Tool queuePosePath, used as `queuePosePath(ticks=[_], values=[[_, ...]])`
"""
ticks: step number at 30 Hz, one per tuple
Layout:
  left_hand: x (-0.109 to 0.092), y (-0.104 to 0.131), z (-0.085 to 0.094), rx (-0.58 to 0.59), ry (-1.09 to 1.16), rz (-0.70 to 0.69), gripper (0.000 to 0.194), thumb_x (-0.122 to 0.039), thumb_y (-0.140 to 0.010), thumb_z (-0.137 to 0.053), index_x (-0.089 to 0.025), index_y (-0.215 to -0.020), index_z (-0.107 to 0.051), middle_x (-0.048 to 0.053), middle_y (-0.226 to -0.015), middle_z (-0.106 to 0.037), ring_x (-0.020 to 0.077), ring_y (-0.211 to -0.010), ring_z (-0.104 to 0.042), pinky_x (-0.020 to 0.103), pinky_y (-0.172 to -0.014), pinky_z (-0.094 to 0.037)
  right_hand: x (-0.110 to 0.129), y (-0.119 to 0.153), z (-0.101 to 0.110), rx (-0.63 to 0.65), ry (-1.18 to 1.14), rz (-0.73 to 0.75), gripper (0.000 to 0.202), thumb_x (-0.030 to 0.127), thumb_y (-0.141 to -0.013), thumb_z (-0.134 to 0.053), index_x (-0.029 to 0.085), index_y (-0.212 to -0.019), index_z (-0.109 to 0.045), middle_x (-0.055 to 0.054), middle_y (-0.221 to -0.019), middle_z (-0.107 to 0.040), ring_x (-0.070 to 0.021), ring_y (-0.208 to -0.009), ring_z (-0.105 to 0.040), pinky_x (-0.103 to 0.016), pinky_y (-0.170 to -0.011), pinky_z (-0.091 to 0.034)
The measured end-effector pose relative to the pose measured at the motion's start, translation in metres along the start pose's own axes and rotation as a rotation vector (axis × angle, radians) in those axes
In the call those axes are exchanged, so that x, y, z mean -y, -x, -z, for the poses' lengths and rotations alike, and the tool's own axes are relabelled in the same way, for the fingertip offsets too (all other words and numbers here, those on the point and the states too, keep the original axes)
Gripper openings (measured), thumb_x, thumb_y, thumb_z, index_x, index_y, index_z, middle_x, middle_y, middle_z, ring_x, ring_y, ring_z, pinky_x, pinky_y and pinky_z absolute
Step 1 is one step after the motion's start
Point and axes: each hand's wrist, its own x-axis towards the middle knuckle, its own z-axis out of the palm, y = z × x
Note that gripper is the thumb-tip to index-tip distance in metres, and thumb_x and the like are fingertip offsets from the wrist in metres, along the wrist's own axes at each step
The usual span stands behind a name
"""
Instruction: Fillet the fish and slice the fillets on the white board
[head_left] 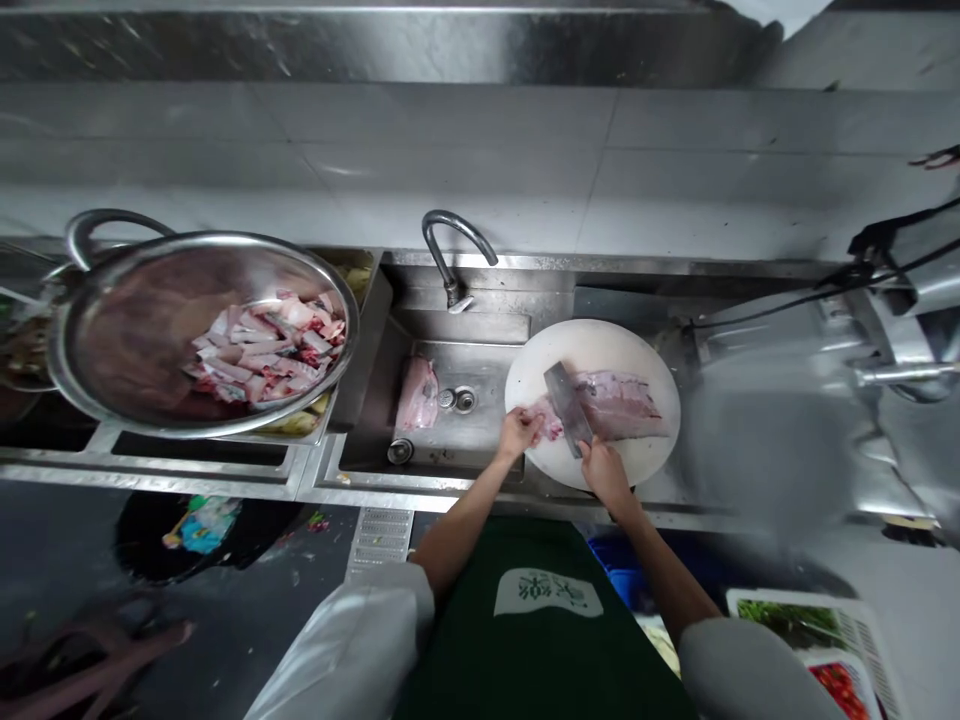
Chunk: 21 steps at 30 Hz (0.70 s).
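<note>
On a round white cutting board (pixel 637 345) lies a large pinkish fish fillet (pixel 619 402). My right hand (pixel 606 472) is closed round the handle of a cleaver (pixel 568 408), whose broad blade stands across the left end of the fillet. Left of the blade, at the board's edge, my left hand (pixel 519 432) has its fingers closed on a cut piece of fish (pixel 546 418). Those fingers partly cover the piece. Another slab of fish (pixel 418 393) rests on the left side of the sink floor.
A big metal bowl (pixel 135 330) of cut fish pieces (pixel 262 350) stands left of the sink (pixel 487 370). Behind the sink rises a curved faucet (pixel 457 230). A drain strainer (pixel 400 451) sits in the sink. Metal equipment (pixel 892 370) is at the right, and a bin (pixel 161 540) is on the floor.
</note>
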Motion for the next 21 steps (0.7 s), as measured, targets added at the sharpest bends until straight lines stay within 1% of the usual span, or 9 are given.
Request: queuePosePath(ticks=[2, 6, 9, 11, 13, 15, 18, 19, 21], values=[[0.006, 0.006, 0.016, -0.093, -0.124, -0.080, 0.021, -0.019, -0.077, -0.083, -0.020, -0.074, -0.061, -0.007, -0.051, -0.052, 0.0111, -0.047, -0.048, 0.023, -0.054, -0.041, 0.004, 0.003, 0.005, -0.008, 0.020, 0.013, 0.035, 0.028, -0.115, -0.037, 0.010, -0.128, -0.063, -0.022, -0.117, -0.076, -0.0286, -0.111, -0.075, -0.031, -0.085, -0.047], [0.016, 0.013, 0.050, -0.395, -0.218, -0.380, 0.013, -0.026, -0.090, -0.070, -0.020, -0.080, -0.063, -0.002, -0.069, -0.059, 0.0141, -0.064, -0.054, 0.028, -0.070, -0.050, 0.004, 0.013, 0.011, -0.063, 0.125, 0.044, 0.038, 0.027, -0.115, -0.031, 0.010, -0.129, -0.061, -0.022, -0.108, -0.077, -0.0306, -0.105, -0.077, -0.033, -0.081, -0.050], [0.018, 0.011, 0.056, -0.518, -0.252, -0.556, 0.017, -0.031, -0.096, -0.064, -0.020, -0.084, -0.065, 0.003, -0.080, -0.060, 0.0177, -0.076, -0.057, 0.035, -0.081, -0.053, 0.004, 0.014, 0.011, -0.079, 0.180, 0.068, 0.039, 0.028, -0.115, -0.030, 0.009, -0.129, -0.061, -0.022, -0.105, -0.078, -0.0305, -0.100, -0.078, -0.032, -0.078, -0.050], [0.015, 0.008, 0.045, -0.473, -0.332, -0.537, 0.016, -0.033, -0.096, -0.067, -0.019, -0.088, -0.067, 0.009, -0.093, -0.064, 0.0236, -0.092, -0.060, 0.043, -0.092, -0.052, 0.003, 0.011, 0.010, -0.088, 0.184, 0.075, 0.038, 0.029, -0.115, -0.032, 0.009, -0.127, -0.062, -0.022, -0.103, -0.078, -0.0298, -0.099, -0.079, -0.032, -0.077, -0.049], [0.010, 0.007, 0.025, -0.358, -0.455, -0.455, 0.018, -0.032, -0.089, -0.078, -0.018, -0.091, -0.068, 0.015, -0.112, -0.065, 0.0328, -0.113, -0.057, 0.051, -0.101, -0.047, -0.003, 0.008, 0.008, -0.117, 0.162, 0.064, 0.036, 0.028, -0.115, -0.034, 0.009, -0.125, -0.063, -0.021, -0.102, -0.078, -0.0287, -0.097, -0.078, -0.031, -0.076, -0.049], [0.003, 0.010, 0.001, -0.220, -0.517, -0.378, 0.024, -0.025, -0.079, -0.086, -0.019, -0.090, -0.066, 0.016, -0.120, -0.065, 0.0374, -0.122, -0.052, 0.053, -0.104, -0.045, -0.014, 0.007, 0.008, -0.164, 0.136, 0.035, 0.033, 0.026, -0.114, -0.036, 0.009, -0.123, -0.063, -0.020, -0.100, -0.078, -0.0277, -0.094, -0.078, -0.031, -0.074, -0.048], [-0.003, 0.018, -0.018, -0.021, -0.402, -0.321, 0.024, -0.008, -0.073, -0.078, -0.021, -0.079, -0.058, 0.006, -0.092, -0.065, 0.0272, -0.100, -0.060, 0.043, -0.095, -0.049, -0.033, 0.010, 0.007, -0.202, 0.134, -0.016, 0.031, 0.023, -0.113, -0.038, 0.009, -0.118, -0.065, -0.019, -0.094, -0.078, -0.0269, -0.089, -0.077, -0.030, -0.070, -0.045], [-0.003, 0.021, -0.016, 0.013, -0.345, -0.309, 0.025, -0.006, -0.074, -0.074, -0.021, -0.077, -0.055, 0.002, -0.082, -0.061, 0.0223, -0.088, -0.060, 0.037, -0.088, -0.051, -0.038, 0.012, 0.006, -0.195, 0.140, -0.021, 0.030, 0.024, -0.113, -0.038, 0.009, -0.117, -0.065, -0.018, -0.092, -0.077, -0.0268, -0.086, -0.077, -0.030, -0.069, -0.043], [-0.003, 0.025, 0.005, -0.007, -0.274, -0.288, 0.022, -0.010, -0.079, -0.069, -0.022, -0.078, -0.051, -0.003, -0.072, -0.055, 0.0158, -0.070, -0.055, 0.029, -0.073, -0.050, -0.044, 0.016, 0.001, -0.152, 0.154, 0.015, 0.031, 0.026, -0.113, -0.038, 0.010, -0.117, -0.064, -0.017, -0.089, -0.077, -0.0267, -0.084, -0.076, -0.029, -0.066, -0.040]])
